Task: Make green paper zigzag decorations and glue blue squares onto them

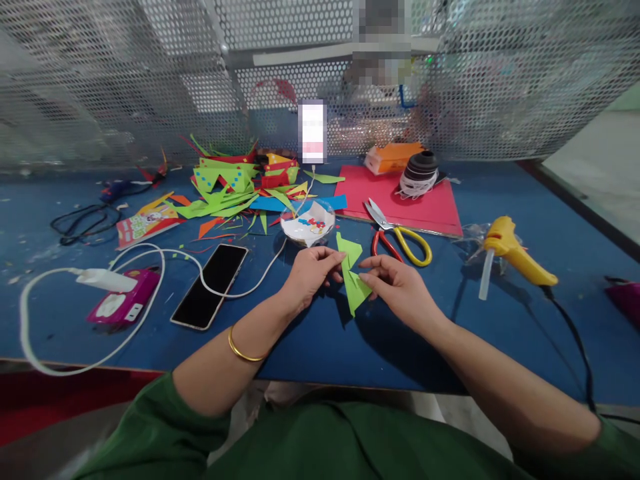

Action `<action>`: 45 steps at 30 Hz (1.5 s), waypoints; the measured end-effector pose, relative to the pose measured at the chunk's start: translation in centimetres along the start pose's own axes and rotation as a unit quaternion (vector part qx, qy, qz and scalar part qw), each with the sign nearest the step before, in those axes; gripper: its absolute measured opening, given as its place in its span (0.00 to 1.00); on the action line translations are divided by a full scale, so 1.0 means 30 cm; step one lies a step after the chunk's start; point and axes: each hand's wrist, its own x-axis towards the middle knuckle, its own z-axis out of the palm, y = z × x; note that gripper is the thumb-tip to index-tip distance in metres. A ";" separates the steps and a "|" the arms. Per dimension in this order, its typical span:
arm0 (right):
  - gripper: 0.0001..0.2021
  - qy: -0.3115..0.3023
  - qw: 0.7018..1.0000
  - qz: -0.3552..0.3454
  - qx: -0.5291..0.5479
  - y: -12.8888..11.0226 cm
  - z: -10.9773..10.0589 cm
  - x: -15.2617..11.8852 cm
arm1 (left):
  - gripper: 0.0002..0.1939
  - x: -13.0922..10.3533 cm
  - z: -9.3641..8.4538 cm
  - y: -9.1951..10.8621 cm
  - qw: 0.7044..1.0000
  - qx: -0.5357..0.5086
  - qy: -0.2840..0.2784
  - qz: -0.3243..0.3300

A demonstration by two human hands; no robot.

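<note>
A light green paper cutout [354, 288], folded with pointed ends, is held above the blue table between both hands. My left hand [315, 270] pinches its left edge between thumb and fingers. On the other side, my right hand [395, 283] has its thumb and fingers closed at the cutout's right edge, by the notch in the middle. Just beyond the hands sits a small bowl [286, 230] lined with white paper, with small red and blue pieces in it. Scissors [383, 220] with one red and one yellow handle lie past my right hand.
A yellow glue gun [517, 253] lies at right, its black cord trailing forward. At left are a black phone [210, 287], white cable and purple power socket [123, 303]. Behind are green paper scraps [220, 200], a red sheet [400, 217], thread spool [420, 175] and perforated metal screen [150, 100].
</note>
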 end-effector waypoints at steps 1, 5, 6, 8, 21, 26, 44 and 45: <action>0.13 -0.001 1.000 -0.004 -0.005 0.003 0.000 0.001 | 0.09 0.000 0.000 0.000 1.000 0.007 -0.001 0.002; 0.12 -0.006 0.999 -0.017 -0.034 0.012 -0.003 0.008 | 0.10 -0.001 0.000 -0.003 0.999 0.031 -0.002 0.017; 0.12 -0.007 0.999 -0.017 -0.036 0.012 -0.005 0.009 | 0.11 -0.001 0.000 -0.004 0.999 0.035 -0.001 0.021; 0.12 -0.010 0.998 -0.025 -0.063 0.006 -0.011 0.007 | 0.11 -0.001 -0.001 -0.007 0.999 0.041 0.001 0.026; 0.10 0.028 0.723 -0.451 -0.523 -0.003 -0.057 -0.140 | 0.11 -0.002 -0.003 -0.013 0.998 0.056 -0.016 0.011; 0.12 0.018 0.654 -0.489 -0.577 0.001 -0.036 -0.147 | 0.10 -0.032 -0.012 -0.021 0.984 0.163 -0.075 0.010; 0.06 -0.012 0.810 -0.346 -0.473 0.069 -0.025 -0.197 | 0.15 -0.200 -0.044 -0.111 0.654 0.574 -0.160 0.466; 0.07 -0.007 0.810 -0.346 -0.473 0.071 -0.026 -0.201 | 0.15 -0.201 -0.043 -0.110 0.652 0.573 -0.163 0.469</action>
